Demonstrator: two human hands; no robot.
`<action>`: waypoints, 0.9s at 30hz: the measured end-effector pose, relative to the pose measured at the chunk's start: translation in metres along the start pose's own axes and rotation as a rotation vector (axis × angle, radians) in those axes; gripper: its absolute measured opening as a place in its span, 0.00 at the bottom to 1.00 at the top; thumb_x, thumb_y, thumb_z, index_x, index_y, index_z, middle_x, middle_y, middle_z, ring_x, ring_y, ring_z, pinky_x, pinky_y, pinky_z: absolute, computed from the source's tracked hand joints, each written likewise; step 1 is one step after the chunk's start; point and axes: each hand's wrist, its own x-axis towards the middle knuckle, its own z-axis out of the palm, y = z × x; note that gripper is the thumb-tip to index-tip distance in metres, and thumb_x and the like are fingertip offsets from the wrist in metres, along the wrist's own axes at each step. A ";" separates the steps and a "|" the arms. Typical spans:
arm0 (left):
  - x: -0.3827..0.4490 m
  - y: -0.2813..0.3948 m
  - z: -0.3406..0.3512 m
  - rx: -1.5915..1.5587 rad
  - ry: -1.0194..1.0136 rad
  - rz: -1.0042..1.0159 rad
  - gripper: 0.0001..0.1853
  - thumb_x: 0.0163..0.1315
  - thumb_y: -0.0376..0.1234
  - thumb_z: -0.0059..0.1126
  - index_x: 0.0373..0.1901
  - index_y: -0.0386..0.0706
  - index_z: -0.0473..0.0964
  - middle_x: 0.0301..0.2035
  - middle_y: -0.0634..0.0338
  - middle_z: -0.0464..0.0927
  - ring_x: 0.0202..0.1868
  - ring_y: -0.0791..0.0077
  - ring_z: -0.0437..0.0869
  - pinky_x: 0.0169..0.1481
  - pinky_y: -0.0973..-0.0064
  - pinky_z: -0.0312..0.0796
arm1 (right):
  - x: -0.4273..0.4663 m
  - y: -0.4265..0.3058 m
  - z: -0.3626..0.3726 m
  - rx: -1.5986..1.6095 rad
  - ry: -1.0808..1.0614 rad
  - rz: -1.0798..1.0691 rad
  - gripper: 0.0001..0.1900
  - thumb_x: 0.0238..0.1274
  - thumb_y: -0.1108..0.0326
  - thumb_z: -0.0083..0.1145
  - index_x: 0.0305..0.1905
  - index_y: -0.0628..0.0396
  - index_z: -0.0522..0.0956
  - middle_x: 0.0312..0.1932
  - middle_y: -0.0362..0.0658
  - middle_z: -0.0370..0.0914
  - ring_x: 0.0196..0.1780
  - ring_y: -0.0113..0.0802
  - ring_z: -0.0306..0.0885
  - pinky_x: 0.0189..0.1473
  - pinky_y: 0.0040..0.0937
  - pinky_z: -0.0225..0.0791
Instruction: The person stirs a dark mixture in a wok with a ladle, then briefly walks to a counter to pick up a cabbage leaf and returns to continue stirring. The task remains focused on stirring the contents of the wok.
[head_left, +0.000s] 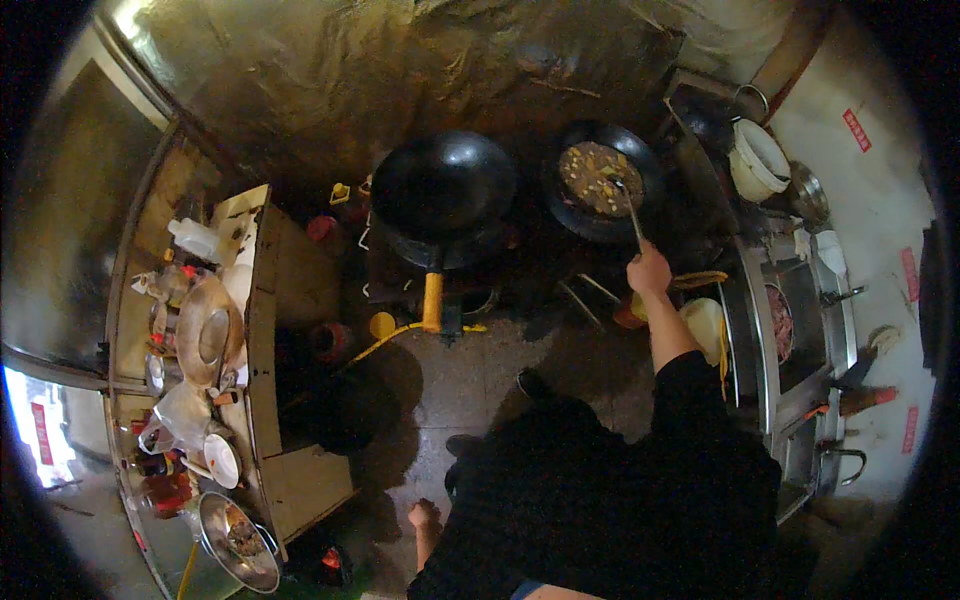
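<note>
My right hand (649, 271) grips the handle of a metal ladle or spatula (634, 219), whose head dips into the food (596, 176) in a dark wok (592, 227) at the upper right. The food is brown with pale and yellowish pieces. Left of it stands a second dark wok (444, 184) with a yellow wooden handle (433, 300); no food shows in it. Low in the picture, beside my body, hangs my left hand (424, 514), its fingers curled in, away from both woks. Nothing can be made out in it.
A shelf (259, 315) on the left bears a large metal bowl (211, 334), a white plate (223, 460) and a steel pan (241, 544) with food remains. On the right are a white bucket (757, 161), a steel sink (802, 322) with a bowl of raw meat (780, 324), and a faucet (853, 465).
</note>
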 end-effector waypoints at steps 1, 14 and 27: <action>-0.003 0.010 0.008 0.008 -0.050 0.015 0.13 0.50 0.42 0.51 0.33 0.45 0.75 0.35 0.58 0.77 0.39 0.67 0.79 0.38 0.68 0.73 | 0.005 0.004 0.004 -0.060 -0.056 -0.003 0.23 0.53 0.67 0.48 0.57 0.48 0.67 0.38 0.52 0.75 0.39 0.48 0.74 0.39 0.43 0.68; -0.025 0.117 -0.019 -1.238 -0.097 -0.445 0.11 0.52 0.40 0.52 0.33 0.44 0.74 0.35 0.63 0.78 0.30 0.67 0.79 0.32 0.73 0.72 | 0.035 0.016 0.011 0.005 -0.339 -0.155 0.34 0.45 0.60 0.60 0.60 0.45 0.61 0.41 0.57 0.72 0.45 0.53 0.70 0.42 0.47 0.66; -0.059 0.154 -0.027 -1.027 0.199 -0.545 0.13 0.54 0.39 0.48 0.26 0.38 0.75 0.21 0.54 0.76 0.24 0.64 0.77 0.29 0.67 0.68 | 0.009 -0.031 -0.024 -0.177 -0.096 -0.309 0.26 0.54 0.56 0.51 0.57 0.56 0.65 0.57 0.55 0.61 0.54 0.50 0.66 0.49 0.43 0.66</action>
